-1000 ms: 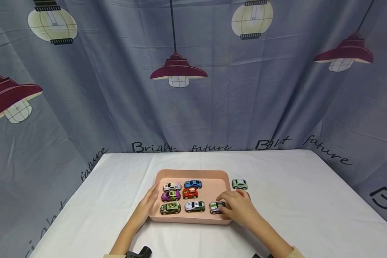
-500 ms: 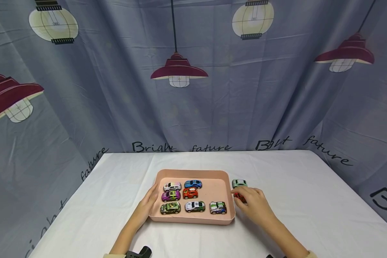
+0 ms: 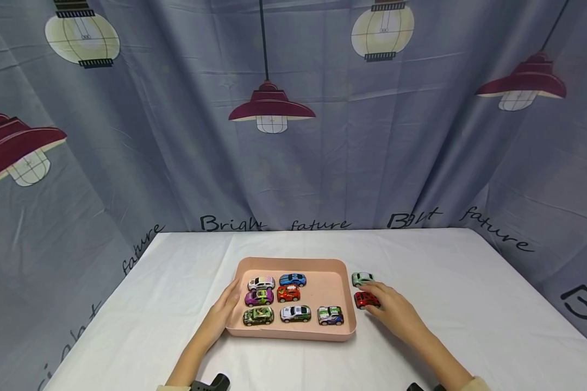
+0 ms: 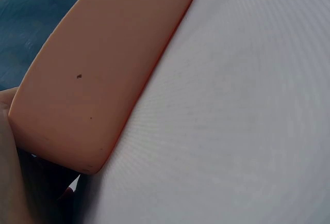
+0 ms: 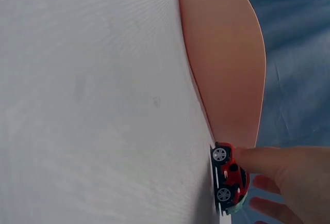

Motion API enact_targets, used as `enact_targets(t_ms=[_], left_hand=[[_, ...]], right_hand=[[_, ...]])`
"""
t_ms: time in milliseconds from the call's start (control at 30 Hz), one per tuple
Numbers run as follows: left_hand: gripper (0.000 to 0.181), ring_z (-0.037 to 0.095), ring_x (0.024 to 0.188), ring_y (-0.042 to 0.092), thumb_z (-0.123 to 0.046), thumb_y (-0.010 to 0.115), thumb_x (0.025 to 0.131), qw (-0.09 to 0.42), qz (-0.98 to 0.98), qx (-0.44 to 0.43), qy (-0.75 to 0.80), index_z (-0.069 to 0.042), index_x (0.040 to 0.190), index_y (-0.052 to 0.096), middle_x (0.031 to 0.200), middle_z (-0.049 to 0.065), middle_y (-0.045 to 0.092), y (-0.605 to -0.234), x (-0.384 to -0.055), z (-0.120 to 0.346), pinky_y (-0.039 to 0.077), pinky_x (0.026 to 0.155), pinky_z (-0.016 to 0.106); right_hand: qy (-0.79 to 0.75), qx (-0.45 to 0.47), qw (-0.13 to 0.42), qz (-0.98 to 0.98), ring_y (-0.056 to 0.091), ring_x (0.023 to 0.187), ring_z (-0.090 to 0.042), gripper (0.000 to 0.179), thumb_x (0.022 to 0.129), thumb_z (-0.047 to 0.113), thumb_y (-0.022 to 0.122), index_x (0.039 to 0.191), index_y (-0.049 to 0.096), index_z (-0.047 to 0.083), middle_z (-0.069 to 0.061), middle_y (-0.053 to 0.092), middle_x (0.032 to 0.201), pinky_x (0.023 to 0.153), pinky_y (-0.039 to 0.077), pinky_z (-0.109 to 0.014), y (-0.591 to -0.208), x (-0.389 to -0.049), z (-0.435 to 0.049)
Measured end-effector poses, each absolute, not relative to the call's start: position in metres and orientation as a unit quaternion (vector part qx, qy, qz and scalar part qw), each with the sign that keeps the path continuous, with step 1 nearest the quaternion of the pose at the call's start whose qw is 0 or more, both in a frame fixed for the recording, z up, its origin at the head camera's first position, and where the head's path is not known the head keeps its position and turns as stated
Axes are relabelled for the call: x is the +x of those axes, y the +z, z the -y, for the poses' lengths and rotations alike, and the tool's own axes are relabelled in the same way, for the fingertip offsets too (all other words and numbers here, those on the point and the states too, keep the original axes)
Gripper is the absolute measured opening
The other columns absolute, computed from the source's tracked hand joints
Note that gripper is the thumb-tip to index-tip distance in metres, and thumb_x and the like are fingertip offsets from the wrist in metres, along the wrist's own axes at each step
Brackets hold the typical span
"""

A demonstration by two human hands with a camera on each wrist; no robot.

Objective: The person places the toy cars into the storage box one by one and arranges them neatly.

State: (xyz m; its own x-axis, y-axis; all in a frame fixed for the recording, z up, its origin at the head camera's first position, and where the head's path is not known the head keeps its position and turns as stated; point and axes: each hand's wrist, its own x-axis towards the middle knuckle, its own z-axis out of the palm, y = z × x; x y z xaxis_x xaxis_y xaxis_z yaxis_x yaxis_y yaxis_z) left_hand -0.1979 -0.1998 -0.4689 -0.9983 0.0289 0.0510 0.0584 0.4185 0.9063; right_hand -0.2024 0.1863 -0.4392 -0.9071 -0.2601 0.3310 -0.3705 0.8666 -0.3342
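My left hand (image 3: 224, 308) holds the left wall of a shallow pink tray (image 3: 293, 332), its digits at the rim. On the table just right of the tray, my right hand (image 3: 393, 310) grips a small red toy car (image 3: 366, 300). In the right wrist view the thumb presses the side of that red car (image 5: 232, 177), with other fingers beyond it. A pale green toy car (image 3: 362, 279) stands just behind the red one. Inside the tray are several toy cars: white (image 3: 261, 283), blue (image 3: 292, 279), purple (image 3: 259, 297), orange-red (image 3: 288, 293), and patterned ones (image 3: 258, 316) along the front.
A white cloth (image 3: 469, 304) covers the table. Grey-blue curtains (image 3: 323, 174) printed with lamps hang behind and at both sides. The tray's raised wall (image 4: 103, 69) fills much of the left wrist view.
My right hand has moved right, out from over the patterned car at the tray's front right, to the red car on the table. The left hand and tray have stayed put.
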Motion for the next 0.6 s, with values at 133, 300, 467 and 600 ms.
enact_targets(t_ms=[133, 300, 467, 600], left_hand=[[0.051, 0.038, 0.137, 0.019, -0.038, 0.036, 0.097, 0.014, 0.841, -0.026, -0.540, -0.021, 0.144, 0.027, 0.150, 0.014, 0.024, -0.469, -0.197, 0.200, 0.013, 0.109, 0.061], [0.051, 0.038, 0.137, 0.019, -0.039, 0.036, 0.097, 0.014, 0.843, -0.027, -0.537, -0.021, 0.144, 0.027, 0.150, 0.014, 0.024, -0.469, -0.197, 0.200, 0.013, 0.109, 0.060], [0.051, 0.037, 0.137, 0.019, -0.039, 0.035, 0.097, 0.016, 0.845, -0.028, -0.534, -0.022, 0.144, 0.026, 0.150, 0.013, 0.024, -0.469, -0.197, 0.200, 0.013, 0.110, 0.060], [0.051, 0.037, 0.138, 0.019, -0.039, 0.036, 0.097, 0.017, 0.843, -0.028, -0.537, -0.021, 0.144, 0.027, 0.150, 0.013, 0.024, -0.470, -0.198, 0.200, 0.012, 0.110, 0.060]], right_hand=[[0.200, 0.162, 0.118, 0.959, 0.051, 0.116, -0.036, 0.042, 0.078, 0.017, 0.069, 0.118, 0.060, 0.011, -0.013, 0.056, 0.126, 0.091, 0.044, -0.055, -0.441, -0.204, -0.188], [0.204, 0.147, 0.072, 0.965, 0.050, 0.117, -0.037, 0.040, 0.080, 0.017, 0.068, 0.119, 0.059, 0.013, -0.014, 0.056, 0.126, 0.089, 0.044, -0.057, -0.443, -0.208, -0.189], [0.208, 0.134, 0.049, 0.968, 0.056, 0.110, -0.035, 0.037, 0.081, 0.015, 0.066, 0.117, 0.061, 0.012, -0.014, 0.062, 0.116, 0.087, 0.046, -0.053, -0.444, -0.213, -0.190], [0.210, 0.130, 0.053, 0.968, 0.057, 0.107, -0.035, 0.034, 0.081, 0.014, 0.066, 0.115, 0.063, 0.011, -0.014, 0.064, 0.113, 0.086, 0.047, -0.052, -0.443, -0.214, -0.191]])
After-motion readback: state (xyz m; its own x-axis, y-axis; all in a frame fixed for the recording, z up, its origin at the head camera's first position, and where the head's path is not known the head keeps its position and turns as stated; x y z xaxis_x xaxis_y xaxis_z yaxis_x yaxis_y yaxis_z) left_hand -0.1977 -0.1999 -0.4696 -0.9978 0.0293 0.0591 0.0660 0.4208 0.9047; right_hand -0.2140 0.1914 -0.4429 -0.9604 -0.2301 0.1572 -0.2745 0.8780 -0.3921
